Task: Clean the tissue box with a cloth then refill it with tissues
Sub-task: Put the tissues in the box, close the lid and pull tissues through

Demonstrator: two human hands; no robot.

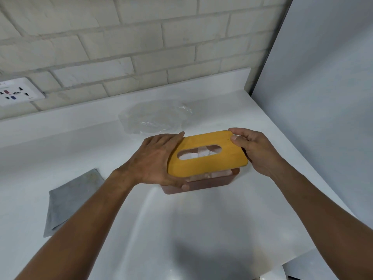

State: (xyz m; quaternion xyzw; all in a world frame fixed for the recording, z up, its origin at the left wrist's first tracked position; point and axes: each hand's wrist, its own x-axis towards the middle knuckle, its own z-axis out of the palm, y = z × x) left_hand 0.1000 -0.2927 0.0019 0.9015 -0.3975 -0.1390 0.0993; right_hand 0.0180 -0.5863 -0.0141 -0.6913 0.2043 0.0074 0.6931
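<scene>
On my feed the tissue box [212, 183], a brownish tub, sits on the white counter [181, 229] mid-frame, with white tissues [201, 152] showing through the slot of its yellow lid [212, 166]. The lid is tilted over the tub, not seated: left hand [155, 158] clasps its left end, fingers along the far edge and thumb low at the near corner, while right hand [256, 152] pinches the right end, thumb on top, fingers curled beneath. Grey cloth [70, 199] lies flat well to the left; clear plastic wrapper [155, 118] lies just behind the box.
</scene>
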